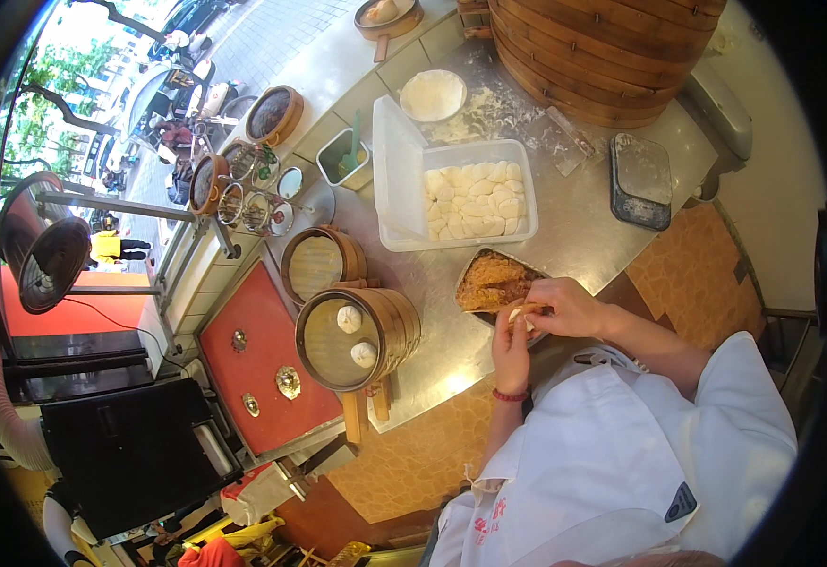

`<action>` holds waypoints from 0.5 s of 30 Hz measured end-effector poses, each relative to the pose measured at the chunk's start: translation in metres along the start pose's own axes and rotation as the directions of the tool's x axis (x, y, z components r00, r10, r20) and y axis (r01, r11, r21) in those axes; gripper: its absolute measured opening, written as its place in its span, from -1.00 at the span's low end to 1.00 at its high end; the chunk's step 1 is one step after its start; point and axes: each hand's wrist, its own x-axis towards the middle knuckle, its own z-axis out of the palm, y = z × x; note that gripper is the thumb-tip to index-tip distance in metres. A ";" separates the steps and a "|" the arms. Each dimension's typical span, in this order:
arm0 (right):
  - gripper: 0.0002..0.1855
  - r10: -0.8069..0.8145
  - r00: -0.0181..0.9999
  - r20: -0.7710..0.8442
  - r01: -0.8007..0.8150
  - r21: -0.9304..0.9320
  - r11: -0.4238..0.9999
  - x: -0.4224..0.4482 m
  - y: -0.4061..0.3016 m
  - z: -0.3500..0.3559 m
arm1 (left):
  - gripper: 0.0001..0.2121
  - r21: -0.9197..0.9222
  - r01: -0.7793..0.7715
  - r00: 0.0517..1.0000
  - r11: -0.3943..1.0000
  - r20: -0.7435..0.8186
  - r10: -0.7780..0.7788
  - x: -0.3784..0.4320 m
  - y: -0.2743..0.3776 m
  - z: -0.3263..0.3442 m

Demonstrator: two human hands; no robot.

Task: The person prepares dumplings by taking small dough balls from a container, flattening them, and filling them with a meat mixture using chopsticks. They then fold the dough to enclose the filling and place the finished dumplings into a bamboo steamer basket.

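Observation:
My left hand, with a red bracelet at the wrist, holds a small piece of white dough in its fingers. My right hand meets it from the right, its fingers closed on a thin brown tool, probably a filling spatula, which partly covers the dough. Just beyond both hands is a metal container of reddish-brown minced filling. Behind that, a clear plastic box with its lid raised holds many flattened dough pieces. Two pleated buns sit in the top bamboo steamer to the left.
A tall bamboo steamer stack, a bowl of flour, a dough scraper and a floury scale stand on the steel table. A red work surface lies left, with a black appliance beside it.

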 end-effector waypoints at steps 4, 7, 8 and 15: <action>-0.82 0.035 0.998 0.059 -0.041 0.102 0.994 0.001 -0.003 -0.009 | -0.75 0.102 0.058 0.997 0.993 0.045 -0.063 0.000 0.007 -0.002; -0.82 0.074 0.996 0.053 -0.080 0.124 0.989 0.002 -0.005 -0.011 | -0.73 0.138 0.074 0.996 0.988 0.033 -0.080 -0.003 0.024 0.006; -0.82 0.024 0.998 0.054 -0.029 0.091 0.995 0.000 0.004 -0.009 | -0.72 0.034 0.097 0.995 0.995 0.031 -0.098 -0.003 0.023 0.005; -0.83 0.236 0.972 0.010 -0.228 0.297 0.927 -0.006 -0.002 -0.003 | -0.68 -0.372 0.126 0.991 0.920 0.086 -0.101 -0.004 0.011 0.004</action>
